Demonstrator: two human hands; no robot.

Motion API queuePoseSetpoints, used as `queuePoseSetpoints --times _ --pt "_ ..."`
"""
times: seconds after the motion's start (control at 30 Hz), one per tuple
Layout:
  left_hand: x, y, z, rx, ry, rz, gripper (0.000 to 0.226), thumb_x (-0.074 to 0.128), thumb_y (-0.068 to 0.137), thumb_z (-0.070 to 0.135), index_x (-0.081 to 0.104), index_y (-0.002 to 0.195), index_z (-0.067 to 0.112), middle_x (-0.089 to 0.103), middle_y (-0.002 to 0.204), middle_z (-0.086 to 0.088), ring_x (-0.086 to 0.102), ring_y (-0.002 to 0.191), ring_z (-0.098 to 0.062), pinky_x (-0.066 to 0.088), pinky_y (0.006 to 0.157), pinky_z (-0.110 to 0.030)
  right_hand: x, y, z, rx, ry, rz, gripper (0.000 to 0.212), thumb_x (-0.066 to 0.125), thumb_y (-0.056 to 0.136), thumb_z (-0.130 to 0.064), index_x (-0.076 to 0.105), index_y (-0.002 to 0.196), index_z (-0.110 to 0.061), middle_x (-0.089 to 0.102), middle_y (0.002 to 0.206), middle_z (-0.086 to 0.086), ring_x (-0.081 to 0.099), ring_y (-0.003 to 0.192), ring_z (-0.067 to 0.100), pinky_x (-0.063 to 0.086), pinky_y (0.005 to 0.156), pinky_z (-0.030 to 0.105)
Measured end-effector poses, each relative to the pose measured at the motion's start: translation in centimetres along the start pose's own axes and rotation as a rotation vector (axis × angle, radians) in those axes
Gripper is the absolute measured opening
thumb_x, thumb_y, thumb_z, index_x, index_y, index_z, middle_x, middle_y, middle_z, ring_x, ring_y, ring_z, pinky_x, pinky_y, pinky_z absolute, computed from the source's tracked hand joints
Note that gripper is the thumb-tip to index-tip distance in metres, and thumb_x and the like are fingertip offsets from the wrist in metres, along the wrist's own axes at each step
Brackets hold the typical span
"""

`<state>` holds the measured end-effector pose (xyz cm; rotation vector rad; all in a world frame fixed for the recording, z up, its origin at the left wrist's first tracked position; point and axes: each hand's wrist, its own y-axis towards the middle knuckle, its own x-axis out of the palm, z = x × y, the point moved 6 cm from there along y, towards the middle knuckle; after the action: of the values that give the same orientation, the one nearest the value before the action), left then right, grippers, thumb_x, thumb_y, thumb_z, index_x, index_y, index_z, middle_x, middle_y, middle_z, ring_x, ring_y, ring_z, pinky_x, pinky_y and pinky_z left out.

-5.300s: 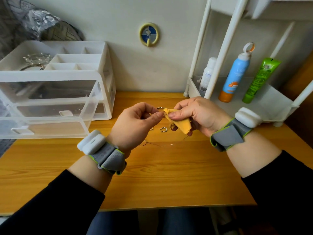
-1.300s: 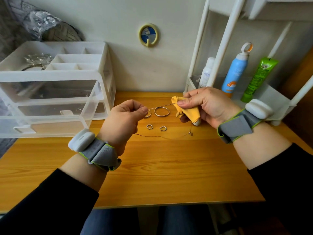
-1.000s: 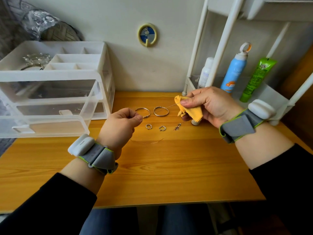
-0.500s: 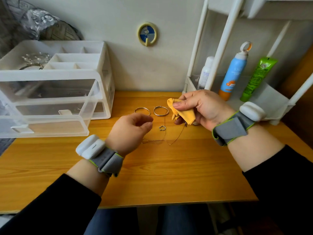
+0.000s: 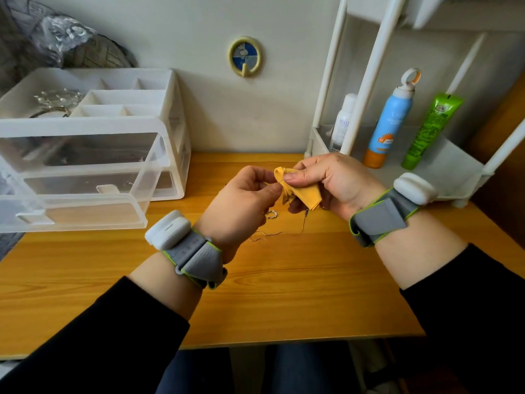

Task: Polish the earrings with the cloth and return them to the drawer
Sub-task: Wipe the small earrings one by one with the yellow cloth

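My right hand (image 5: 332, 180) is shut on a folded yellow cloth (image 5: 308, 194) and pinches a thin chain earring (image 5: 265, 236) inside it. My left hand (image 5: 244, 200) meets it thumb to thumb, pinching the same chain at the cloth's edge. The chain's loose end hangs below the cloth and trails over the wooden table (image 5: 284, 294). A small silver hoop earring (image 5: 272, 214) lies on the table just under my hands. The larger hoops are hidden behind my hands. At the left, the clear drawer (image 5: 85, 220) of the plastic organizer (image 5: 85, 126) stands pulled out.
A white rack (image 5: 460, 169) at the back right holds a white bottle (image 5: 342, 120), a blue spray can (image 5: 389, 123) and a green tube (image 5: 429, 129). A round yellow hook (image 5: 245, 56) is stuck on the wall. Silver jewellery lies in the organizer's top tray.
My left hand has risen from the table and come up to the cloth, gripping the chain there. My right hand has shifted slightly left. The two large hoops are now covered by my hands.
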<state>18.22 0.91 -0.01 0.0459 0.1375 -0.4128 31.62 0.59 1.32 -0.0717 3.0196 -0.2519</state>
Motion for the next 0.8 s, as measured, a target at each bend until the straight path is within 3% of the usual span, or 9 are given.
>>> queuePoseSetpoints --times 0.1,0.2,0.33,0.57,0.8 --pt "-0.4 0.1 0.1 0.023 0.109 0.035 0.009 0.059 0.091 0.024 0.061 0.085 0.017 0.048 0.058 0.010 0.040 0.056 -0.013 0.036 0.060 -0.031 0.1 -0.1 0.1 0.003 0.001 -0.008 0.021 0.070 0.059 -0.018 0.063 0.070 -0.002 0.065 0.058 0.010 0.062 0.050 0.023 0.054 0.056 0.029" --pt "-0.6 0.1 0.1 -0.006 0.039 0.037 0.017 0.061 0.089 0.022 0.059 0.074 0.016 0.043 0.052 0.008 0.035 0.050 -0.013 0.031 0.052 -0.028 0.2 -0.2 0.2 0.001 0.011 -0.020 0.022 0.069 0.059 -0.018 0.062 0.071 0.000 0.065 0.059 0.010 0.062 0.050 0.023 0.053 0.053 0.027" --pt "-1.1 0.1 0.0 -0.037 -0.114 0.046 0.019 0.060 0.088 0.011 0.058 0.069 0.013 0.038 0.054 0.004 0.031 0.047 -0.011 0.026 0.047 -0.025 0.2 -0.2 0.5 0.003 0.035 -0.027 0.020 0.069 0.060 -0.017 0.063 0.070 -0.001 0.067 0.066 0.015 0.065 0.054 0.027 0.054 0.057 0.030" --pt "-2.6 0.1 -0.7 -0.036 -0.161 0.100 0.022 0.056 0.088 0.007 0.057 0.066 0.013 0.036 0.053 0.003 0.028 0.047 -0.012 0.024 0.045 -0.023 -0.2 -0.5 0.8 0.020 0.073 -0.037 0.019 0.069 0.062 -0.015 0.063 0.070 0.001 0.067 0.067 0.018 0.067 0.062 0.031 0.057 0.070 0.041" --pt "-3.6 -0.2 -1.3 -0.056 -0.188 0.132 0.022 0.055 0.088 0.006 0.056 0.067 0.011 0.035 0.053 0.002 0.027 0.047 -0.012 0.024 0.042 -0.021 -0.2 -0.7 1.3 0.031 0.082 -0.057 0.017 0.068 0.069 -0.015 0.064 0.077 0.000 0.067 0.067 0.014 0.069 0.063 0.029 0.056 0.057 0.034"
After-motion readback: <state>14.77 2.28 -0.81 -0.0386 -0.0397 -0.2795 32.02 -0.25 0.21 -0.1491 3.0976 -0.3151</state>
